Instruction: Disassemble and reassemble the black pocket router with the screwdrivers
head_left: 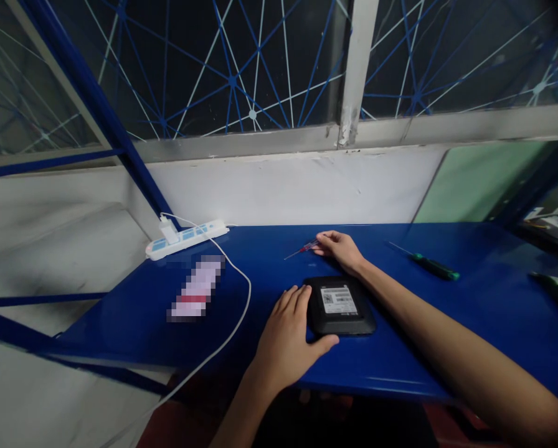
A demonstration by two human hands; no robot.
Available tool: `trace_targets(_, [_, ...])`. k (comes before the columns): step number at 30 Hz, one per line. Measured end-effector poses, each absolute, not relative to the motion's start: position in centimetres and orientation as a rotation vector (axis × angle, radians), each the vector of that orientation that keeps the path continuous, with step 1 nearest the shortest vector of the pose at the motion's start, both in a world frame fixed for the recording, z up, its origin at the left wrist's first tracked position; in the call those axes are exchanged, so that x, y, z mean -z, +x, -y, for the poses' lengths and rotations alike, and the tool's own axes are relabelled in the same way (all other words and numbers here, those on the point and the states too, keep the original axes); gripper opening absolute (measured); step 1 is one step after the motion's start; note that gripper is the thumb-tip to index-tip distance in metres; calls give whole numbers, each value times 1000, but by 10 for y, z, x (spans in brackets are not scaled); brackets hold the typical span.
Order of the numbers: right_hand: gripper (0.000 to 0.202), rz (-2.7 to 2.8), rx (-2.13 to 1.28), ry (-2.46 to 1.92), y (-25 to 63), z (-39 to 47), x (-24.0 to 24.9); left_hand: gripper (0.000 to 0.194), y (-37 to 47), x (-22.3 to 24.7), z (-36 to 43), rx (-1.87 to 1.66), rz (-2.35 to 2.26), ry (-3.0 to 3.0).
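Observation:
My right hand is pinched around the clear and red handle of a thin screwdriver near the back of the table. Its metal shaft points left, close to the tabletop, and the fingers cover part of the handle. Flat on the table in front of me lies a black, rounded-square device with a white printed label facing up. My left hand rests against the device's left side, fingers stretched along that edge. The left thumb is spread out by the front edge.
A green-handled screwdriver lies to the right on the blue table. At the back left sits a white power strip with a charger. A white cable runs over the front edge. Nearby lies a pixelated pinkish object.

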State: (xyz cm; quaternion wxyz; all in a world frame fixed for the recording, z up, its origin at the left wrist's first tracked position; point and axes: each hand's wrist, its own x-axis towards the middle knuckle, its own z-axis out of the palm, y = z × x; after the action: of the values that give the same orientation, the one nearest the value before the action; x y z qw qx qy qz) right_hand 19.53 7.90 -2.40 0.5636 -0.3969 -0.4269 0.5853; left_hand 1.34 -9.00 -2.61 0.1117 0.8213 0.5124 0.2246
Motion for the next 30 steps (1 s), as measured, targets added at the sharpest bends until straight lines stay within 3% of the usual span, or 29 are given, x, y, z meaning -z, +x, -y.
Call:
trace_targets(13, [35,957,-1397,-897,251,-9,1,79,11,23,90,-697,-1478,2425])
trace_targets(30, [28,1035,-1549,-890,247,5,9,64,7,20,93,-814,-1475,2280])
